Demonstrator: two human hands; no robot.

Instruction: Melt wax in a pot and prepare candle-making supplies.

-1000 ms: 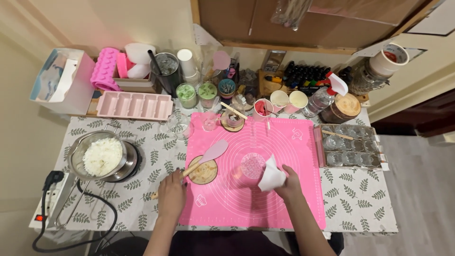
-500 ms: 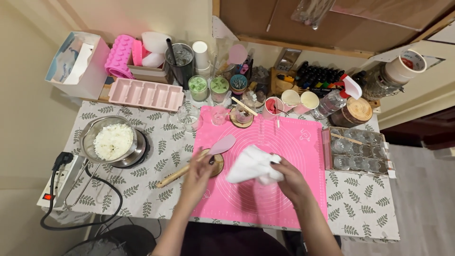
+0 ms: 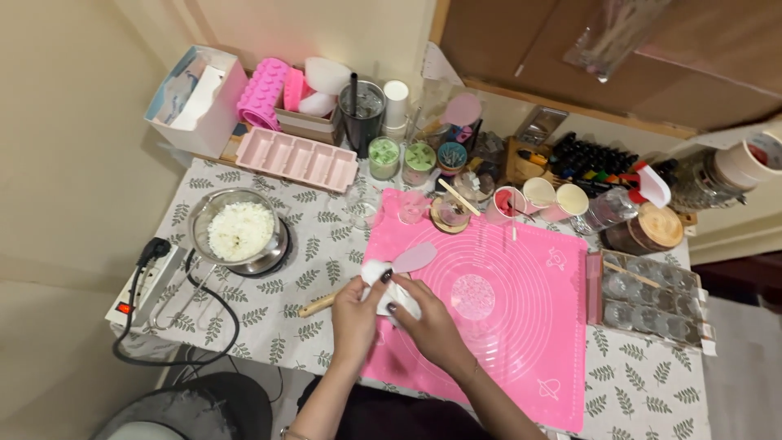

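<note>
Both of my hands meet at the left edge of the pink silicone mat (image 3: 521, 326). My left hand (image 3: 355, 314) and my right hand (image 3: 423, 320) hold a crumpled white tissue (image 3: 391, 287) between them. The tissue sits right over the handle of a pink spatula (image 3: 414, 257), whose wooden handle (image 3: 316, 305) sticks out to the left. A round wooden coaster under the spatula is hidden by my hands. A clear glass (image 3: 472, 296) stands on the mat just right of my right hand.
A metal pot of white wax flakes (image 3: 239, 231) sits on a hot plate at the left, beside a power strip (image 3: 145, 285) with black cable. Moulds, cups, jars and bottles crowd the back. A tray of small glass jars (image 3: 652, 295) lies right.
My right hand carried the tissue from the middle of the mat left to the spatula, uncovering the glass. My left hand came up to hold the tissue too. The camera view shifted right.
</note>
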